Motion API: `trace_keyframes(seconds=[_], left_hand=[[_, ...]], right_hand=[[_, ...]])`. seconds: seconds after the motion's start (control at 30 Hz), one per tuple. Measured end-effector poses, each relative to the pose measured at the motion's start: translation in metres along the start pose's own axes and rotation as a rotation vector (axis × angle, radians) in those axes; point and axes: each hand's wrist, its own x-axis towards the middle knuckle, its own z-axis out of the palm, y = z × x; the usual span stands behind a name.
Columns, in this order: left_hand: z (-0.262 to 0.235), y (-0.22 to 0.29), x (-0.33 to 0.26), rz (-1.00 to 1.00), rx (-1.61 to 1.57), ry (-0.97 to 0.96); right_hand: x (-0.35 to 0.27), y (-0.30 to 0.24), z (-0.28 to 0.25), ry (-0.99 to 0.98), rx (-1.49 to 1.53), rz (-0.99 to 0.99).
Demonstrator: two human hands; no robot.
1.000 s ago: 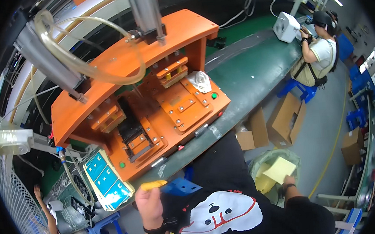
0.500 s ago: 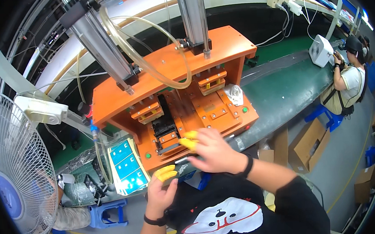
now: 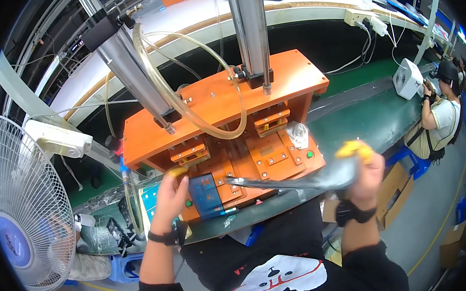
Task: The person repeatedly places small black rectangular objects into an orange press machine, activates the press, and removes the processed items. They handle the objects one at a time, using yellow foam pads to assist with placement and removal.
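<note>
My left hand (image 3: pixel 171 199), with yellow finger covers, is at the left front of the orange press (image 3: pixel 214 106). Its thumb and fingers close at the edge of a see-through blue sheet (image 3: pixel 205 193), which overlaps the press's base. My right hand (image 3: pixel 366 177), also in yellow finger covers, is raised off to the right and closed on a long, dark, shiny strip (image 3: pixel 279 184). This strip stretches left across the press's front; its right end is blurred and pale. The left bed (image 3: pixel 224 170) of the press shows bare orange blocks and screws.
Blue sheets on pale backing (image 3: pixel 149 199) lie left of the press. A caged fan (image 3: pixel 23 203) stands at far left. Crumpled white material (image 3: pixel 297 135) sits on the press's right side. A person (image 3: pixel 440 104) works beside a white box fan (image 3: pixel 408 79) along the green bench (image 3: pixel 349 113).
The black piece has left the press's left bed. My right hand has swung right with a dark strip. My left hand has moved left and up, and the blue sheet now shows beside it.
</note>
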Motion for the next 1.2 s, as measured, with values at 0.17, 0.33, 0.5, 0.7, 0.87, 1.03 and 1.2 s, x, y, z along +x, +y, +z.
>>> trace_keyframes(seconds=[0.17, 0.33, 0.5, 0.7, 0.87, 1.03, 1.2], left_hand=[[0.014, -0.041, 0.063, 0.103, 0.513, -0.066], [0.014, -0.054, 0.105, 0.080, 0.486, -0.122], [0.013, -0.051, 0.115, 0.052, 0.602, -0.124], [0.013, -0.049, 0.104, 0.028, 0.604, -0.120], [0.015, -0.046, 0.104, 0.013, 0.616, -0.138], [0.005, -0.051, 0.114, -0.026, 0.620, -0.138], [0.018, -0.034, 0.107, -0.006, 0.604, -0.164]], right_hand=[[-0.038, 0.064, -0.144, 0.451, 0.295, 0.263], [-0.050, 0.152, -0.214, 0.762, 0.470, 0.388], [0.018, 0.273, -0.261, 0.711, 0.596, 0.376], [0.147, 0.392, -0.257, 0.742, 0.513, 0.556], [0.218, 0.393, -0.206, 0.188, -0.305, 0.847], [0.223, 0.386, -0.129, -0.556, -1.195, 0.178], [0.193, 0.331, -0.103, -0.626, -1.145, -0.036]])
